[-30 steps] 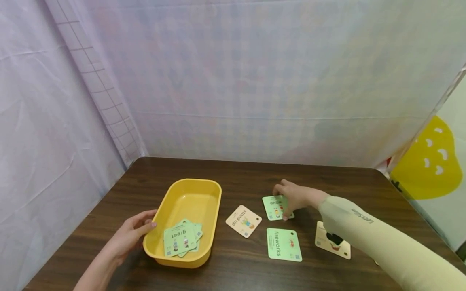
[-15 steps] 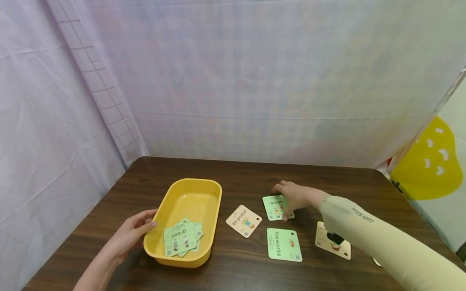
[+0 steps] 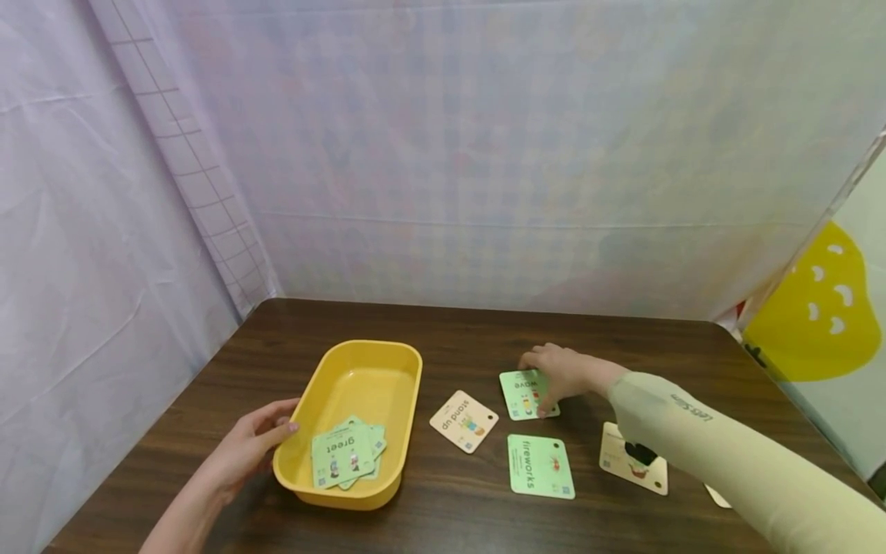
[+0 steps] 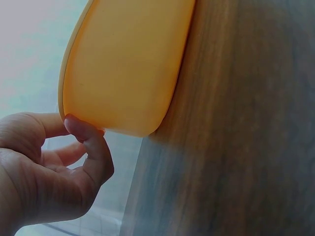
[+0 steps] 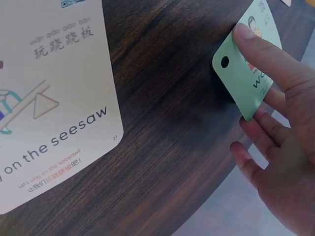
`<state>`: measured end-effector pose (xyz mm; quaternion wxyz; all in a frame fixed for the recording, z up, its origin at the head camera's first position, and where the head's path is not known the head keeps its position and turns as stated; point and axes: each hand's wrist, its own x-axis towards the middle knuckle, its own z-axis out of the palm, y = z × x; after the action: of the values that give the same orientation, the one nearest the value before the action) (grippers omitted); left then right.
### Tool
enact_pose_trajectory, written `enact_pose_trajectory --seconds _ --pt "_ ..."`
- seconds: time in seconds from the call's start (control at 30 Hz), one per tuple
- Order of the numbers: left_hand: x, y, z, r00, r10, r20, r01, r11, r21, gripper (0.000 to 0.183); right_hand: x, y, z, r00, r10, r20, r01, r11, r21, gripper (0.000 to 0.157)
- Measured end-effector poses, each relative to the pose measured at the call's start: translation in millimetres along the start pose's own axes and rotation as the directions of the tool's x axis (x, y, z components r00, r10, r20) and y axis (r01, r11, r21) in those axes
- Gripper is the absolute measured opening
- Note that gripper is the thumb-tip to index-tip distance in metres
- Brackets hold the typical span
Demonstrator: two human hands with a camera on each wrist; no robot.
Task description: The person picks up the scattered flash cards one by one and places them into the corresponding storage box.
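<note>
White cloth (image 3: 90, 231) hangs at the far left and behind the brown tabletop (image 3: 450, 338). Then comes the left hand (image 3: 252, 438), its grip narrow, pinching the left rim of a yellow tray (image 3: 360, 385). In the tray's near end lies a small pile of green cards, the greet card (image 3: 341, 454) on top. Just right of the tray, the cream stand up card (image 3: 460, 422) lies cornerwise. Next is the green wave card (image 3: 515, 396), held in the grip of the right hand (image 3: 557, 373), thumb on its face at the edge near the punched hole, fingers at another edge. On its near side, apart from it, lies the green fireworks card (image 3: 540, 465). Further right is another cream card (image 3: 616, 454), partly covered by something black, just beside the pale sleeve (image 3: 692, 431). A yellow spotted shape (image 3: 817, 315) shows at the far right.
</note>
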<state>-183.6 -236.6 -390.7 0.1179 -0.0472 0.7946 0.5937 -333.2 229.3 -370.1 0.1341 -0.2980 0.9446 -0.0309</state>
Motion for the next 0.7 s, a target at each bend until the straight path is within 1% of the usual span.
enact_pose_trajectory --seconds 0.17,0.4,0.47,0.6,0.7 --pt "-0.2 -0.1 -0.5 1.0 0.004 0.008 -0.004 1.0 -0.005 0.057 0 2 -1.3 1.0 0.0 -0.008 0.0 1.0 0.007 0.067" --pt "1.1 -2.5 -2.2 0.999 0.023 0.023 -0.022 1.0 -0.003 0.057 1 0 -7.8 1.0 -0.006 -0.016 0.006 1.0 0.007 0.06" --pt "1.1 -2.3 -2.0 1.0 0.019 0.02 -0.019 1.0 0.003 0.057 1 0 -9.9 1.0 -0.016 -0.025 0.016 1.0 -0.01 0.053" --pt "0.8 -2.1 -2.2 1.0 0.022 0.022 -0.022 1.0 0.001 0.057 2 2 -14.9 0.999 -0.032 -0.038 0.031 0.999 -0.026 0.034" --pt "0.8 -1.9 -2.5 0.999 0.025 0.026 -0.025 1.0 -0.006 0.058 2 3 -20.1 0.999 -0.035 -0.036 0.035 0.999 -0.02 0.022"
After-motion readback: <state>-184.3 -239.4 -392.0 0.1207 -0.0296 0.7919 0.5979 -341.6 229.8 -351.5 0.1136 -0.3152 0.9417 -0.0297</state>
